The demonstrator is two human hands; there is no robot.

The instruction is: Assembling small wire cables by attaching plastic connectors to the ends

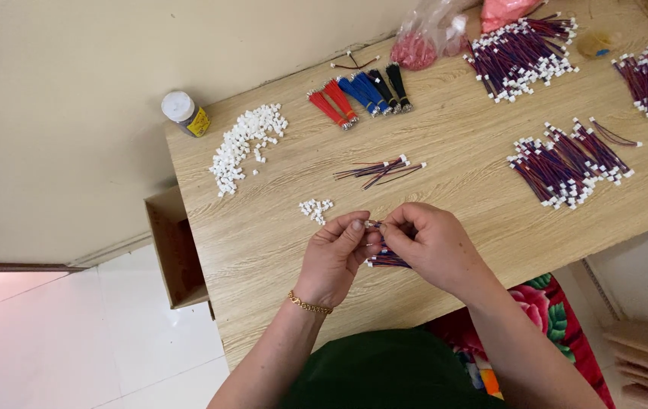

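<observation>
- Head view, nearest: left hand [334, 257] with a gold bracelet [309, 305] at the wrist, thumb and forefinger pinched on a small white connector [371, 224].
- Right hand [430, 242] just beside it, fingertips closed on the same connector and on a short bundle of red-and-blue wires [388, 260] hanging under the palm, above the near part of the wooden table [263, 250].
- Just beyond the hands: a small cluster of white housings [315, 209], then a few loose wired leads [381, 170].
- Further left: a long heap of white housings [244, 145] and a white-capped jar [185, 113] at the table corner.
- Right of the middle: a fanned pile of finished leads [568, 167].
- Far edge: red, blue and black wire bundles [362, 95], a clear bag of red parts [424, 38], and two more piles of leads [522, 53], one of them cut by the right frame edge.
- Off the table's left side: an open cardboard box [176, 250].
</observation>
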